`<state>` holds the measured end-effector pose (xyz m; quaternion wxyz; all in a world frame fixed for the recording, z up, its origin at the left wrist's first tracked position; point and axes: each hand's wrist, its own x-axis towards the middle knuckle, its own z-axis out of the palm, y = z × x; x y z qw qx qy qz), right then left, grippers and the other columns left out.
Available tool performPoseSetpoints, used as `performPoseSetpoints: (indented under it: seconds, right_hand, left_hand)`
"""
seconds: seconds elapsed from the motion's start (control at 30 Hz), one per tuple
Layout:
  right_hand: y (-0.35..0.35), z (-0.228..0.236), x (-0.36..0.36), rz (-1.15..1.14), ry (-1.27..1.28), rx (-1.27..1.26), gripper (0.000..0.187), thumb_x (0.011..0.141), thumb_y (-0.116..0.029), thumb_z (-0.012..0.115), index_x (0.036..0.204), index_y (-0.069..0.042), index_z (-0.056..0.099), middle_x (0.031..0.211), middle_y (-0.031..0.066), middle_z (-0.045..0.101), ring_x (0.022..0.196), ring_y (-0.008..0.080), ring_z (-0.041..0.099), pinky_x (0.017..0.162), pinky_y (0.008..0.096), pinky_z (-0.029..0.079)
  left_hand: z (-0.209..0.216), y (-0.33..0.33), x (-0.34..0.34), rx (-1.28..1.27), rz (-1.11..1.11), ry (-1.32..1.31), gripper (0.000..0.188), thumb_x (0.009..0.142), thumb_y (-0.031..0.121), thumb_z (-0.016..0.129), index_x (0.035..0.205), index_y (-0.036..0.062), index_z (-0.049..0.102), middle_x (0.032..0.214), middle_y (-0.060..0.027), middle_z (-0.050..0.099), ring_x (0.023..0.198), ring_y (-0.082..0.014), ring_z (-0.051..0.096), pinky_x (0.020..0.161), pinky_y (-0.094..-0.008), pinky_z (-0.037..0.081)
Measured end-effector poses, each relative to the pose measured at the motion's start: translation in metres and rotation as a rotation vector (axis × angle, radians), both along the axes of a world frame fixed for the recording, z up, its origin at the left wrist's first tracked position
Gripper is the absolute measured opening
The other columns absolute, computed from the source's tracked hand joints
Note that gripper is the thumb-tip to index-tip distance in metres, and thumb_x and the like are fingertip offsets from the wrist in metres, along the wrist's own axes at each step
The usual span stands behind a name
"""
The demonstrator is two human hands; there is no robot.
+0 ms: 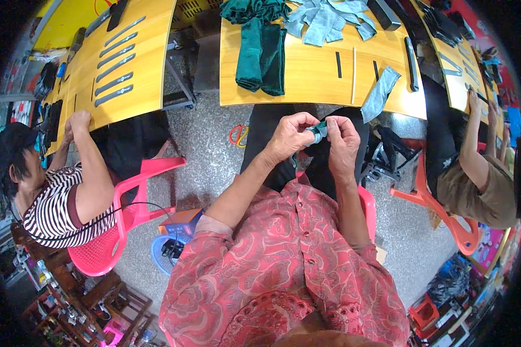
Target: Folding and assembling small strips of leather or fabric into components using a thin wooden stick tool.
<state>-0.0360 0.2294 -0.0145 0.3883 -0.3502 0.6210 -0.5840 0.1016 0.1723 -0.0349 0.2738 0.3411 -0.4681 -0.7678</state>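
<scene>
Above my lap, just off the table's near edge, both hands pinch a small piece of velvet fabric (317, 132), dark green with a pale blue part. My left hand (289, 139) grips its left side, thumb against fingers. On the other side, the fingertips of my right hand (342, 140) are pressed together on its upper edge. A pale blue velvet strip (381, 94) lies at the table edge, close to my right hand. Farther back are folded dark green velvet pieces (249, 58) and a heap of pale blue strips (318, 23).
My wooden table (301, 87) also holds a white stick (353, 75), thin black strips (338, 65) and a long black bar (411, 63). People work at tables left (63, 191) and right (474, 179). A blue basket (163, 257) stands on the floor beside me.
</scene>
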Motion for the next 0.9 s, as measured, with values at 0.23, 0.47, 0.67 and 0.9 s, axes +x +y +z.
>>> performPoseSetpoints:
  seconds: [0.23, 0.47, 0.67, 0.9]
  right_hand:
    - [-0.002, 0.013, 0.001, -0.048, -0.159, -0.004, 0.019, 0.092, -0.015, 0.06, 0.105, -0.001, 0.06, 0.079, -0.0026, 0.057, 0.068, 0.0042, 0.048, 0.06, 0.0177, 0.038]
    - [0.005, 0.011, 0.005, 0.061, -0.262, 0.053, 0.02, 0.088, -0.011, 0.063, 0.105, 0.0, 0.061, 0.088, 0.0014, 0.062, 0.072, 0.0068, 0.054, 0.065, 0.0198, 0.044]
    - [0.007, 0.003, -0.002, 0.041, -0.371, 0.001, 0.019, 0.086, -0.011, 0.065, 0.102, -0.001, 0.062, 0.088, 0.0007, 0.062, 0.073, 0.0064, 0.054, 0.064, 0.0207, 0.043]
    - [0.004, 0.007, 0.001, 0.087, -0.336, 0.035, 0.013, 0.089, -0.013, 0.063, 0.096, -0.003, 0.063, 0.083, -0.0013, 0.061, 0.071, 0.0054, 0.053, 0.064, 0.02, 0.042]
  left_hand:
    - [0.007, 0.004, -0.001, 0.035, 0.091, 0.062, 0.013, 0.084, 0.006, 0.06, 0.095, 0.0026, 0.062, 0.069, 0.0024, 0.056, 0.052, -0.0017, 0.044, 0.044, -0.0191, 0.034]
    - [-0.001, 0.003, -0.001, 0.084, 0.193, 0.217, 0.013, 0.088, 0.005, 0.055, 0.099, 0.0029, 0.061, 0.072, 0.0007, 0.058, 0.05, -0.0032, 0.045, 0.041, -0.019, 0.032]
    - [-0.001, 0.001, 0.001, 0.074, 0.141, 0.239, 0.019, 0.087, 0.008, 0.055, 0.105, 0.0014, 0.06, 0.075, -0.0007, 0.059, 0.051, -0.0042, 0.046, 0.042, -0.0185, 0.032]
    - [0.003, -0.001, 0.002, 0.124, 0.132, 0.225, 0.017, 0.086, 0.004, 0.056, 0.102, 0.0008, 0.061, 0.072, -0.0001, 0.057, 0.051, -0.0037, 0.046, 0.041, -0.018, 0.032]
